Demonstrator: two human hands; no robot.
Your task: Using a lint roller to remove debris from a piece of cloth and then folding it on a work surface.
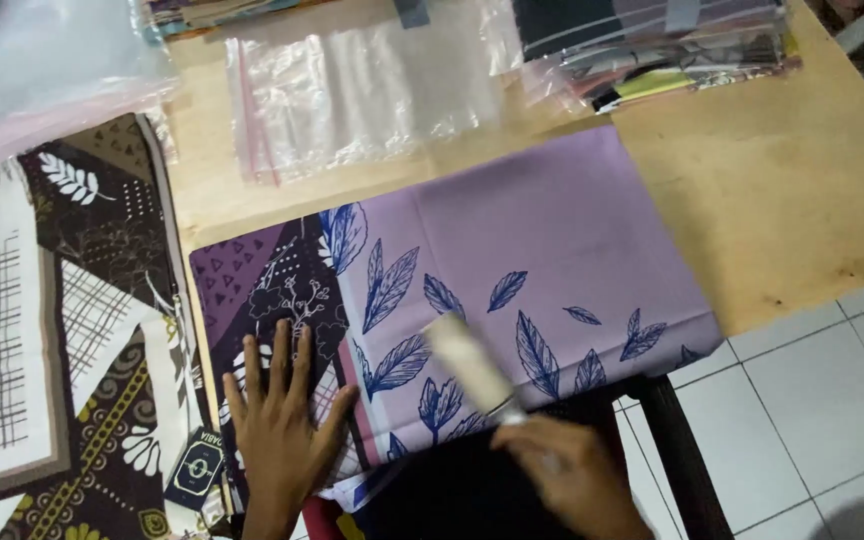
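Both the left hand (282,425) and the right hand (572,478) are bare, without gloves or visible sleeves.

My left hand (280,425) lies flat, palm down, fingers spread, on the purple cloth (542,230). My right hand (567,480), blurred, is closed around a pale roller (470,362) above the cloth's near edge.

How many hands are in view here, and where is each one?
2. The left hand lies flat on the purple leaf-print cloth; the right hand, blurred, holds a pale roller over it.
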